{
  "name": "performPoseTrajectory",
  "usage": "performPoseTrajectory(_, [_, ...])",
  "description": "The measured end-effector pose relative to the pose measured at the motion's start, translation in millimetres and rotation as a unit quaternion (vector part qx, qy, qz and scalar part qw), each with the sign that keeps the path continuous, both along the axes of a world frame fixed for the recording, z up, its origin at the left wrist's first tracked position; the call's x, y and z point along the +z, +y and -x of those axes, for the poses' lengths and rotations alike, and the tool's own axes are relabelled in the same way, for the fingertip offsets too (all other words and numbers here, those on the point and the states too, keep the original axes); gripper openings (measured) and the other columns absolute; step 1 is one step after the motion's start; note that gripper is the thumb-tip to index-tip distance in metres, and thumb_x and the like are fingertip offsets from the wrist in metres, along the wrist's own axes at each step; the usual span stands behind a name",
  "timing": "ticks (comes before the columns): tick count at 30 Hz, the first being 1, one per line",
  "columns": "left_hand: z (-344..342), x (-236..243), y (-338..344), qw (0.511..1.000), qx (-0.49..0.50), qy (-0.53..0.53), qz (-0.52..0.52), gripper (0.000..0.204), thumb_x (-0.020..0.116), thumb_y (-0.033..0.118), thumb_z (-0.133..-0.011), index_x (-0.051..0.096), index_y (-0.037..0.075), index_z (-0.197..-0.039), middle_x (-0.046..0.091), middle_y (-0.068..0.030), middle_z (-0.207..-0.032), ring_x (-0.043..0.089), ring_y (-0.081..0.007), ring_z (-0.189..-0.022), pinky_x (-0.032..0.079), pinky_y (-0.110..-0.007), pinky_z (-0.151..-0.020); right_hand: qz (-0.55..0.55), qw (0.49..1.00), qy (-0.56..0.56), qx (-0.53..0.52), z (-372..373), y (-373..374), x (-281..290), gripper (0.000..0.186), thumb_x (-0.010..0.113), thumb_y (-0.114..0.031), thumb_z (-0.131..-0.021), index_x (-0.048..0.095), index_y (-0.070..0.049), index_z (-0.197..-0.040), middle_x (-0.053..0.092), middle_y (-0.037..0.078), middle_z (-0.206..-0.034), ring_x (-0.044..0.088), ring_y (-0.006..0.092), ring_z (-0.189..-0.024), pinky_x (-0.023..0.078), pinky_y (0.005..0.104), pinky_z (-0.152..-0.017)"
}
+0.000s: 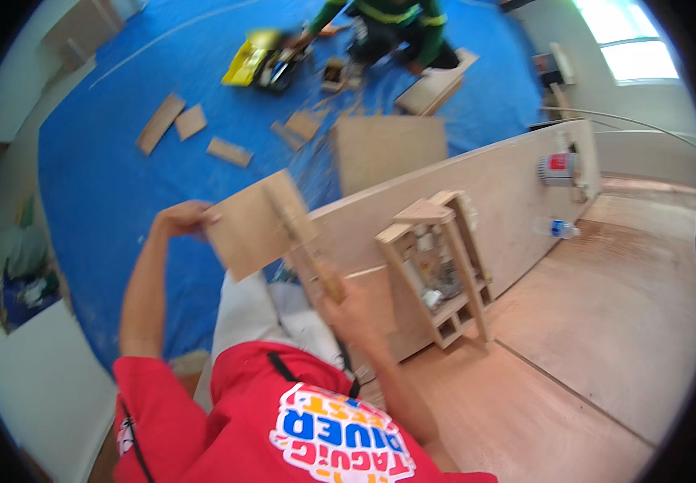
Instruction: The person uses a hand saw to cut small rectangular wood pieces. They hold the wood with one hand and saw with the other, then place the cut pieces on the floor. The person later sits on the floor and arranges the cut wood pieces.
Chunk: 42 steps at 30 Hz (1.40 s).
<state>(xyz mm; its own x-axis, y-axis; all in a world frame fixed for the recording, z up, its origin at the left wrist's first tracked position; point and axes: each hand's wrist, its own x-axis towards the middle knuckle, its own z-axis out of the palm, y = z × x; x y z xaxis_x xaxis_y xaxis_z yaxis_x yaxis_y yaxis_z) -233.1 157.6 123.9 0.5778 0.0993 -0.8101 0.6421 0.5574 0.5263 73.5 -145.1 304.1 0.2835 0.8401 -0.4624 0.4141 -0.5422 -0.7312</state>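
Head view, wide fisheye. At the centre left of the frame, the left hand (pixel 187 219) grips a thin, square-cornered wooden board (pixel 243 233) by its left edge, the thumb on the near face. The board is held tilted in front of the body, at the centre left of the frame. The right hand (pixel 348 307), at the lower centre, is closed around the handle of a long tool (pixel 308 262), whose far end crosses the right part of the board; motion blur obscures the tool's kind, and contact between the two cannot be told.

Right of centre, an open wooden frame with compartments (pixel 481 310) holds small items too indistinct to name. Beside it, a long pale panel (pixel 517 181) runs toward the upper right, where a clear bottle with a blue label (pixel 561 229) lies. A blue sheet (pixel 98 217) covers the floor at left and top, bearing wood offcuts (pixel 160 123) and, at upper centre, a yellow case (pixel 239 64) near a crouching co-worker in green (pixel 396 16).
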Motion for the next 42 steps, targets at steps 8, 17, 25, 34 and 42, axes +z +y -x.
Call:
performPoseTrajectory(8, [54, 89, 30, 0.978, -0.169, 0.1, -0.073, 0.059, 0.086, 0.031, -0.086, 0.067, -0.004, -0.128, 0.073, -0.01, -0.12, 0.07, -0.022, -0.107, 0.058, -0.04, -0.092, -0.048, 0.994, 0.092, 0.034, 80, -7, 64, 0.059, 0.066, -0.02, -0.095, 0.048, -0.016, -0.15, 0.068, 0.032, -0.088, 0.067, 0.0509, -0.084, 0.052, 0.055, -0.075])
performPoseTrajectory(17, [70, 148, -78, 0.896, 0.008, 0.061, -0.44, 0.051, 0.083, 0.04, -0.083, 0.073, -0.002, -0.11, 0.075, -0.0096, -0.102, 0.067, -0.0155, -0.094, 0.054, -0.037, -0.08, -0.037, 0.996, 0.011, 0.076, 68, -48, 102, 0.049, 0.065, -0.026, -0.093, 0.06, -0.021, -0.142, 0.07, 0.028, -0.11, 0.071, 0.0446, -0.095, 0.059, 0.0478, -0.083])
performPoseTrajectory(25, [84, 107, -6, 0.925, 0.097, 0.033, -0.365, 0.055, 0.089, 0.038, -0.08, 0.072, -0.003, -0.114, 0.076, -0.0115, -0.098, 0.072, -0.0174, -0.085, 0.058, -0.035, -0.074, 0.045, 0.998, -0.009, 0.042, 56, -80, 204, 0.056, 0.074, -0.018, -0.089, 0.059, -0.016, -0.144, 0.074, 0.023, -0.1, 0.073, 0.0387, -0.085, 0.056, 0.0407, -0.077])
performPoseTrajectory(34, [154, -44, 101, 0.917, 0.203, 0.085, -0.331, 0.061, 0.076, 0.054, -0.09, 0.071, -0.003, -0.112, 0.076, -0.013, -0.099, 0.072, -0.0208, -0.086, 0.057, -0.038, -0.072, 0.148, 0.957, 0.046, -0.245, 156, -70, 266, 0.063, 0.076, -0.002, -0.085, 0.056, -0.004, -0.145, 0.073, 0.009, -0.109, 0.065, 0.0151, -0.087, 0.054, 0.0293, -0.079])
performPoseTrajectory(42, [142, -154, 76, 0.852, 0.369, 0.276, 0.247, 0.066, 0.054, 0.079, -0.089, 0.065, 0.014, -0.088, 0.059, -0.0002, -0.071, 0.06, -0.0175, -0.062, 0.044, -0.03, -0.051, 0.12, 0.836, 0.102, -0.526, 284, -36, 239, 0.063, 0.075, -0.005, -0.091, 0.05, -0.001, -0.149, 0.068, 0.004, -0.103, 0.046, 0.0033, -0.056, 0.037, 0.0199, -0.046])
